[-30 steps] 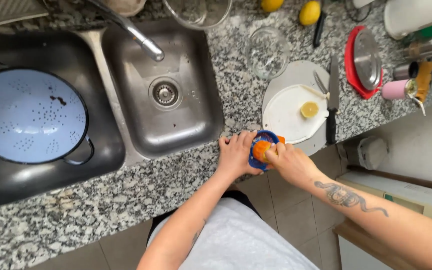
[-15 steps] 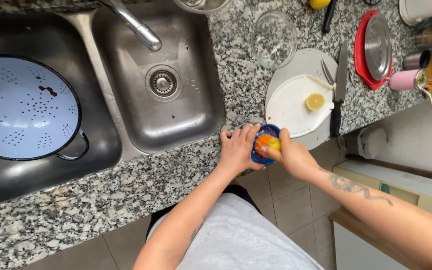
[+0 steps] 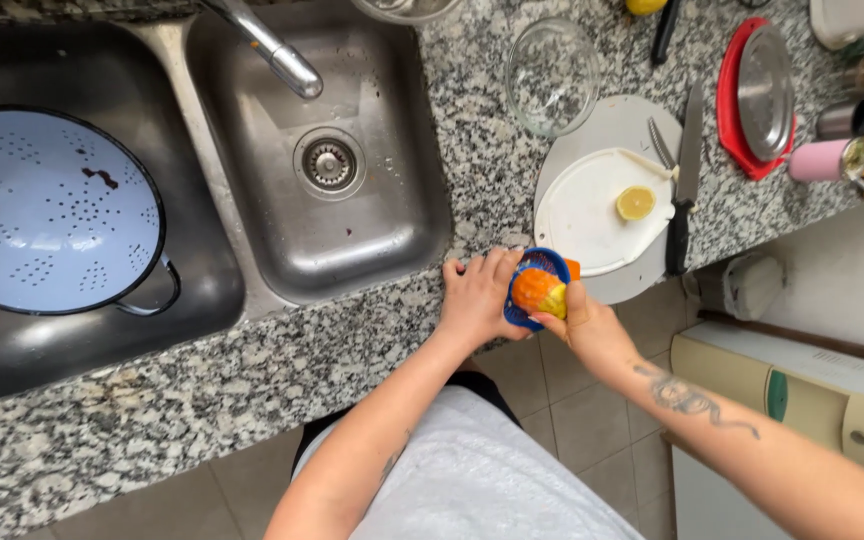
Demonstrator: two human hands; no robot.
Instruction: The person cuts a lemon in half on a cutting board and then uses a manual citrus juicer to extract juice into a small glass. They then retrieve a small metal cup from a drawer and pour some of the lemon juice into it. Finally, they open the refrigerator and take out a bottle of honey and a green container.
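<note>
The granite counter (image 3: pixel 202 390) fills most of the view, speckled grey, with my arms entering from the lower edge. Set into it at left is a dark basin (image 3: pixel 12 340) holding my white enamel colander (image 3: pixel 47 210), which is dotted with holes and carries a dark rim and loop handle. Beside it sits the steel sink (image 3: pixel 392 210), with its drain (image 3: pixel 330 163) near the middle and the tap (image 3: pixel 272 50) reaching over it from above.

To the right of the sink lie a round pale board (image 3: pixel 642 120) and, on top of it, a white cutting board (image 3: pixel 582 215). A cut lemon half (image 3: pixel 636 203) rests face up on the white board; a black-handled knife (image 3: pixel 684 180) lies along its right edge. Above them stands a clear glass bowl (image 3: pixel 552 75). Further right are a red plate bearing a steel lid (image 3: pixel 764 92) and a pink cup (image 3: pixel 820 160) lying on its side.

At the counter's front edge, just below the white board, sits the blue juicer (image 3: pixel 540 268). My left hand (image 3: pixel 477 295) lies against its left side, fingers curved around the rim and touching it, steadying it on the stone. My right hand (image 3: pixel 577 315) presses an orange citrus half (image 3: pixel 537 292) down onto the juicer, fingers closed over the fruit's peel in a firm grip.
</note>
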